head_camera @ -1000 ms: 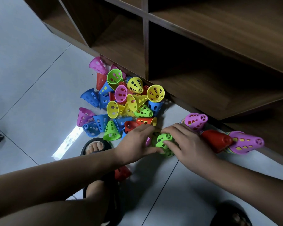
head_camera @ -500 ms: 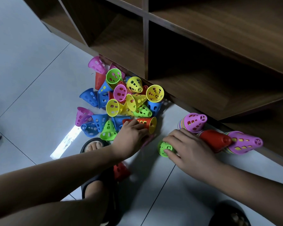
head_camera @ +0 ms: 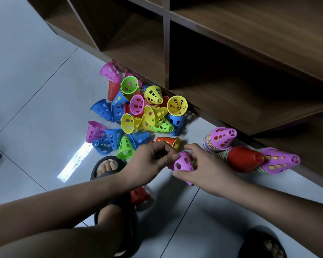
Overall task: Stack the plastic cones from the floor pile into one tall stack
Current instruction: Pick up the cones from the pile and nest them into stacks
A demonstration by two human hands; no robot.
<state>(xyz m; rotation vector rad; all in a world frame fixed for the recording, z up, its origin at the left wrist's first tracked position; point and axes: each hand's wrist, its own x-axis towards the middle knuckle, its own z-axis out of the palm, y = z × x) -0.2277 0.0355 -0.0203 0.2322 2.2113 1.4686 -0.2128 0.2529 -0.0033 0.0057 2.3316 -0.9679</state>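
over on the left the pile [head_camera: 138, 112] is lying loose on the floor [head_camera: 35, 90], dozens of cones tumbled against the foot of the shelf [head_camera: 231, 71]. most are on their sides. one red cone [head_camera: 138, 195] is sitting apart, tucked by the sandal [head_camera: 104, 168].

moving right, the left hand [head_camera: 149, 161] is no longer digging at the pile's near edge as it was half a second ago. it is now drawn back with its fingers curled, pinching the narrow end of a pink cone [head_camera: 183, 162]. that cone is new to the middle. it is being held just off the floor between both hands, tip pointing up and left.

the right hand [head_camera: 203, 168] is wrapping thumb and fingers round the pink cone's wider end. the green cone [head_camera: 194, 161] it was holding a moment ago is showing only as a sliver behind the pink one, so the pink is probably being slid over it, though i can't see the fit.

further right, three short stacks are resting near the shelf: a pink-topped one [head_camera: 220, 139], a red-topped one [head_camera: 244, 159] and a tilted pink-topped one [head_camera: 280, 161]. i'd say a fresh stack is being started and the task is far from done, with most cones loose and the stacks yet to be joined.
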